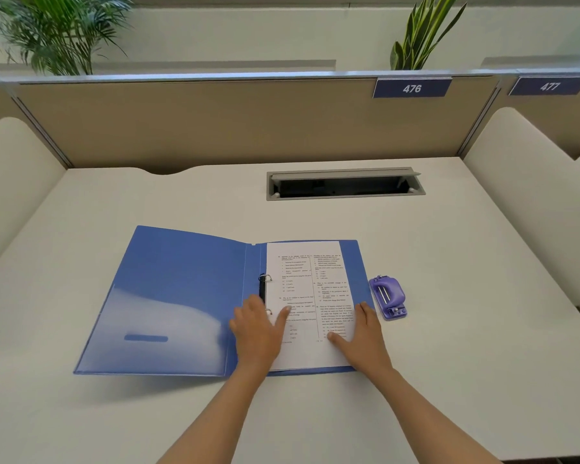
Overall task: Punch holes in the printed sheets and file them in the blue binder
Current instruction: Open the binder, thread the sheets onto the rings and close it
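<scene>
The blue binder (pixel 181 296) lies open in the middle of the frame on the pale desk (pixel 449 380), its front cover spread to the left. The printed sheets (pixel 308 283) sit on its right half, their left margin against the ring mechanism. The upper ring (pixel 265 278) shows above the left hand (pixel 258 329) and looks threaded through the paper. The lower ring is half covered by that hand, so whether it is through and closed cannot be told for sure.

Both hands are flat and grasp nothing. The left rests over the spine and the lower ring with its thumb out on the page. The right hand (pixel 365 333) lies along the lower right edge of the sheets, fingers straight, thumb pressing on the text. The purple hole punch (pixel 387 298) stands just right of the binder, touched by neither hand.

The punching looks done, and the step in hand seems to be seating the pages on the rings. To do it well:

- Keep the right hand light, steadying the stack so that it neither bows nor slides toward the right edge.
- Let the left fingers smooth the margin down beside each ring.
- Check that both holes sit fully over the prongs and that the rings meet with no gap.
- Square the lower edges of the sheets with the binder's bottom edge.
- Only then swing the left cover over, with the fingers clear of the rings.
</scene>
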Motion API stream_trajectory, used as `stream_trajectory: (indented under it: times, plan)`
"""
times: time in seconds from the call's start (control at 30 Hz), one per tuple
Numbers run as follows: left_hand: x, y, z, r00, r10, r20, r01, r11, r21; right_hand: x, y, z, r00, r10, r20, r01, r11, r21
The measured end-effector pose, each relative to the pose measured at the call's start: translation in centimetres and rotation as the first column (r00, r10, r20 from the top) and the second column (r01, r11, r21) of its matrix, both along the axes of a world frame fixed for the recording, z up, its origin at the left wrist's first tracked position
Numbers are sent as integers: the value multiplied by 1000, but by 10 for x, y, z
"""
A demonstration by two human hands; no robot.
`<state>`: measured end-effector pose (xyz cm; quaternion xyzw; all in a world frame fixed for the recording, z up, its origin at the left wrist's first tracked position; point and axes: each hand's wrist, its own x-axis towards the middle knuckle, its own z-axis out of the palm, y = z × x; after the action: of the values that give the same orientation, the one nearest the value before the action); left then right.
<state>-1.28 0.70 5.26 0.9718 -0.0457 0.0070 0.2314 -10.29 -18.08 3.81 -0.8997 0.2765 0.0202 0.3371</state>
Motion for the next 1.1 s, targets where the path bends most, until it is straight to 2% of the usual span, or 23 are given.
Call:
stream_trajectory:
  times: [0.07,0.13,0.2,0.3,0.4,0.5,0.67,0.77,0.87,0.93,1.0,1.1]
  plan:
    - [-16,-14,1,963,-225,148,229,973,-15,2,1,2,1000,0,14,0,1000,-8]
    - [-30,-26,-6,889,-428,163,432,902,10,3,2,4,1000,-2,29,2,1000,-8]
    - [-43,-35,-13,855,-519,13,519,855,10,6,3,6,999,-25,25,25,1000,10]
    - [-54,-43,-18,799,-552,-239,574,818,29,10,4,10,998,-63,14,62,996,56]
    - [-56,-48,-15,738,-563,-372,635,765,101,15,3,12,995,-95,-1,95,989,111]
    - [-54,-49,-11,705,-562,-432,660,743,110,16,1,15,987,-150,55,140,977,163]
    - [-52,-45,-8,719,-555,-417,642,761,94,16,2,27,955,-264,136,202,913,355]
    - [-53,-44,-5,740,-539,-403,587,810,-5,16,5,37,938,-324,125,236,858,456]
    - [-49,-41,4,744,-538,-396,541,833,-116,18,10,49,948,-299,107,196,817,542]
    - [-47,-37,10,750,-547,-371,511,836,-200,19,14,56,960,-270,71,162,745,647]
    - [-42,-29,15,772,-498,-396,385,861,-331,21,17,60,968,-248,48,143,694,705]
    - [-31,-17,20,857,-304,-416,66,865,-497,19,19,59,974,-209,82,103,741,664]
